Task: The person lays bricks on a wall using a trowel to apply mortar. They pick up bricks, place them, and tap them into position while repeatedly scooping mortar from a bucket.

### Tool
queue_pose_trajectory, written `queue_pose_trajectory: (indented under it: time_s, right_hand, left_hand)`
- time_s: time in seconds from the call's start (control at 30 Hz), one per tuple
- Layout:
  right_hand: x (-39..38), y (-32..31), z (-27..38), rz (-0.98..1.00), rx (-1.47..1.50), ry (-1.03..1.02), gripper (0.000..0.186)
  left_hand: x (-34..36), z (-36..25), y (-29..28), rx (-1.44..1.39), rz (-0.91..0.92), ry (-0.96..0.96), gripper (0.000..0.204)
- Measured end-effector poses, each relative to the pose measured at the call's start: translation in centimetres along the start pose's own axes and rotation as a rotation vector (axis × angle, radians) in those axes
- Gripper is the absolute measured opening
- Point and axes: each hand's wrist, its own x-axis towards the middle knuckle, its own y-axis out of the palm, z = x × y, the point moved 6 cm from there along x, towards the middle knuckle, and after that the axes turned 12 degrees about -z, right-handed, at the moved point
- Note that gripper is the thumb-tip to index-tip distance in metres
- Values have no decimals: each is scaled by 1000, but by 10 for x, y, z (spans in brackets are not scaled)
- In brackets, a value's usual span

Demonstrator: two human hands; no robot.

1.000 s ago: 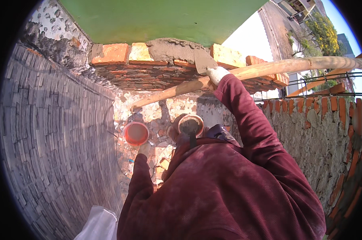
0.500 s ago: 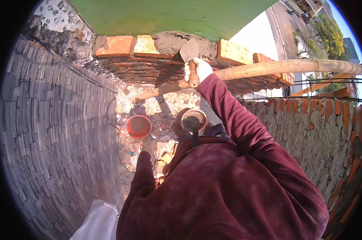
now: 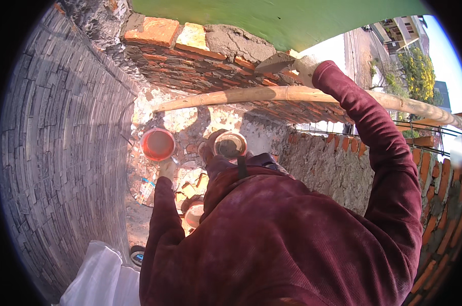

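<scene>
- While the grey stone-clad wall [image 3: 62,153] stood at far left, your left hand [image 3: 165,169] was low at the near side of a red bucket [image 3: 157,154]; whether it gripped the rim, one could not tell.
- On the brick wall's top, an orange brick [image 3: 152,31] and, to its right, a paler yellowish brick [image 3: 192,36] lay side by side; this portion of the course looked done.
- Farther right and lower, a second bucket [image 3: 230,135] stood by your feet, holding grey mix.
- Beyond the paler brick, the mortar bed [image 3: 238,43] was spread rough and lumpy, bearing no brick; this stretch appeared unfinished.
- Near the bed's right end, by the wall's upper edge, was the trowel [image 3: 274,63]: its broad, flat grey blade pointed left, dull as though filmed with mortar, its handle hidden.
- At right, your right hand [image 3: 306,69] was closed around the trowel, beyond the bamboo pole [image 3: 287,93] and well apart from the left.
</scene>
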Motion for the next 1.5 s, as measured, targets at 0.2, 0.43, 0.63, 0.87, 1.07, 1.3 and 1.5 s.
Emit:
queue_pose_trajectory:
  time_s: [0.2, 0.43, 0.63, 0.87, 1.07, 1.3, 1.5]
  right_hand:
    - [49, -68, 46, -44, -141, -146, 22]
    - [192, -73, 66, -321, -139, -249, 24]
    - [106, -128, 77, -135, 638, 92, 38]
    - [-18, 5, 50, 148, 869, 433, 45]
    - [-159, 109, 66, -37, 1000, 363, 40]
    - [-149, 293, 104, 236, 748, 264, 39]
    - [-126, 387, 155, 226, 808, 165, 38]
  left_hand:
    - [-34, 8, 41, -154, -72, -210, 39]
    - [-59, 9, 62, -229, -74, -329, 43]
    - [-96, 54, 26, -343, -176, -411, 32]
    - [-92, 79, -4, 105, -96, -341, 43]
    - [-113, -34, 21, -368, -260, -432, 26]
    - [-145, -52, 104, -66, 19, -654, 31]
    - [-215, -74, 206, 327, 199, -148, 72]
